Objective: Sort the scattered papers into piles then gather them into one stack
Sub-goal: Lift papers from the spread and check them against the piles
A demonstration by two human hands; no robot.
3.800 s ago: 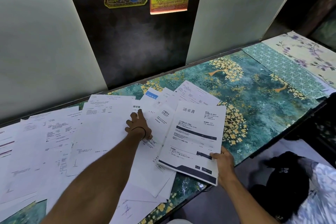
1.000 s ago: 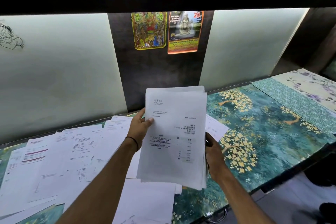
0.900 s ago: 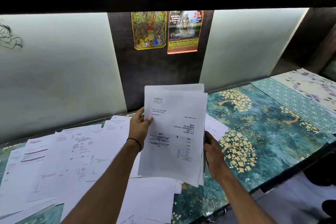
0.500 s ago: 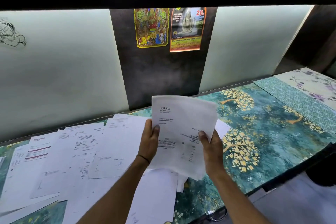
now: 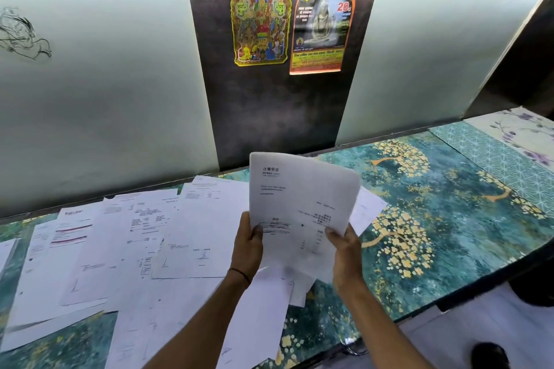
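**Above the patterned surface [image 5: 443, 219], a bundle [image 5: 299, 195] of sheets is being held on edge**

Over the near middle of the surface, the left hand [image 5: 247, 244] is gripping the bundle's lower left edge and the right hand [image 5: 344, 252] is gripping its lower right corner. Each thumb is lying across the printed front face, with the fingers hidden behind. Neither hand is idle or spread flat; both are pinching paper.

The bundle is standing nearly upright, with its upper right corner curling backward. Its bottom edge is blurring, so I cannot tell whether it is touching the loose sheets beneath. Holding it on edge from both sides is probably letting the sheets slide level, so that the edges are lining up before the bundle is going down as a pile.

To the left, the scattered papers [image 5: 135, 243] are lying overlapped and askew, covering much of the surface's left half. One sheet [image 5: 368, 207] is peeking out just behind the bundle on the right. The right half is showing its teal and gold pattern. Judging by that spread, the sorting is looking far from done, with many sheets not yet gathered.
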